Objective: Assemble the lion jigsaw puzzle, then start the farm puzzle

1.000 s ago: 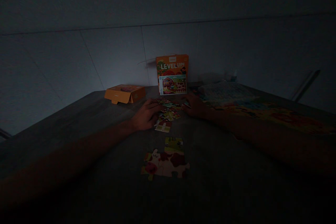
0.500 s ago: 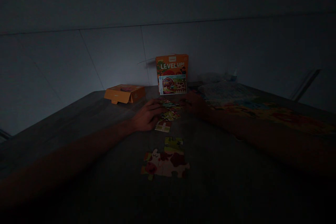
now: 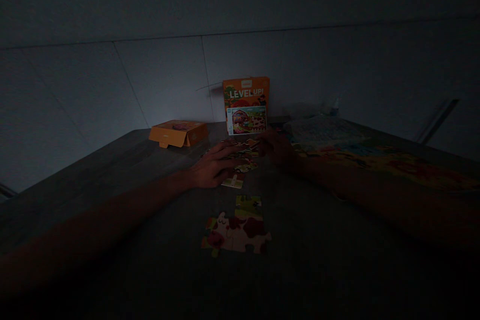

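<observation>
My left hand (image 3: 212,167) rests with its fingers stretched out at the left side of a loose pile of jigsaw puzzle pieces (image 3: 245,166). Across from it, my right hand (image 3: 278,149) has its fingers closed on a tilted puzzle piece (image 3: 255,143) at the pile's far right; dim light blurs the grip. A brown-and-cream piece (image 3: 233,181) lies at the near edge of the pile. Closer to me are joined puzzle pieces showing a cow (image 3: 240,235), with a green piece (image 3: 248,205) attached above.
A picture card (image 3: 247,120) leans on an upright orange box (image 3: 246,91) by the wall. An orange open-flapped box (image 3: 178,134) lies at the left. On the right are a clear plastic bag (image 3: 324,130) and a colourful assembled puzzle (image 3: 378,162).
My right hand has moved slightly at the pile, and an orange-brown piece now shows by its fingers. The left hand's fingers shifted a little over the pieces. The cow section is unmoved.
</observation>
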The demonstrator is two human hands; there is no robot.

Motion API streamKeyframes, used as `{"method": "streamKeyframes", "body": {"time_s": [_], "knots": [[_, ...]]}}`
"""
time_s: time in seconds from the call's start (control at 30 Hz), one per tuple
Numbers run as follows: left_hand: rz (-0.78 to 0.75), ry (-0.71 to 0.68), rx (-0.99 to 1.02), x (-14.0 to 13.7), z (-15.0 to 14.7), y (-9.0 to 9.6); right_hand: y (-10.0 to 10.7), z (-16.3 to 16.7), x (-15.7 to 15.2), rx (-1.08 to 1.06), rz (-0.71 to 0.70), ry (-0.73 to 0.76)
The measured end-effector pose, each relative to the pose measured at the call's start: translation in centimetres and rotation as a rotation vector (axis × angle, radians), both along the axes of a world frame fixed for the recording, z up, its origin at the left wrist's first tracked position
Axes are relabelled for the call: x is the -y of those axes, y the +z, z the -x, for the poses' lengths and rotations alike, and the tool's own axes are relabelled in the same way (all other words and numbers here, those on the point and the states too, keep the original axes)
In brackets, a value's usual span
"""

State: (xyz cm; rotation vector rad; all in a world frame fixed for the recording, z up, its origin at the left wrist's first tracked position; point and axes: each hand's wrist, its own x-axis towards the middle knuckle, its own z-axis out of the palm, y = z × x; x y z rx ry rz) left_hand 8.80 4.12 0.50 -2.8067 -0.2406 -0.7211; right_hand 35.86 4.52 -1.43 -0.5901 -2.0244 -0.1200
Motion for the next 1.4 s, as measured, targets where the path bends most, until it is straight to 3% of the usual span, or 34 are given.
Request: {"method": "streamKeyframes", "body": {"time_s": [0.1,0.2,0.33,0.43,0.5,0.63,0.73,0.87,1.23,1.4], "knots": [[0.011,0.037,0.016,0.0,0.0,-0.1,0.1,0.2,0.5,0.0,0.011,0.016],[0.06,-0.011,0.042,0.0,0.0,-0.3,0.3,0.4,1.1,0.034,0.087,0.027],[0.276,-0.009,0.17,-0.5,0.0,-0.6,0.5,0.4,1.2,0.13,0.188,0.002],[0.441,0.081,0.324,-0.9,0.2,-0.5,0.3,0.2,0.7,0.216,0.148,-0.007],[0.468,0.118,0.366,-1.1,0.3,-0.4,0.2,0.0,0.4,0.276,0.128,0.01],[0.462,0.101,0.3,-0.9,0.2,-0.5,0.1,-0.2,0.3,0.409,0.131,0.078],[0.337,0.074,0.151,-0.6,0.0,-0.7,0.2,-0.3,0.4,0.454,0.136,0.087],[0.23,0.178,0.066,-0.4,-0.2,-0.7,0.2,-0.4,0.3,0.475,0.15,0.071],[0.248,0.141,0.171,-0.5,0.0,-0.6,0.2,-0.4,0.1,0.468,0.186,0.075],[0.194,0.305,0.112,-0.8,0.0,-0.8,-0.2,-0.4,-0.3,0.445,0.187,0.089]]}}
